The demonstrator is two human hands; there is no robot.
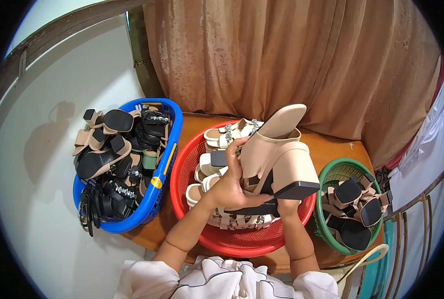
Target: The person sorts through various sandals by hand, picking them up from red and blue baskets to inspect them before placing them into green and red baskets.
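Above the red basket, I hold beige block-heel sandals (262, 159) close to the camera; they look like a pair pressed together. One heel with a black tip points toward me, and a beige insole sticks up at the upper right. My left hand (227, 189) is closed around their left side, thumb underneath and fingers against the wide strap. My right hand (287, 205) is at the sandals from below, mostly hidden behind the heel, its fingers out of sight. Below them, white sandals (194, 192), some with shiny buckles, fill the red basket (242, 249).
On the left, a blue basket (120, 226) is heaped with black and beige sandals (102, 159). To the right, a green basket (326, 231) holds beige sandals with black soles (361, 212). All rest on a wooden table (197, 122), with a brown curtain (262, 55) behind.
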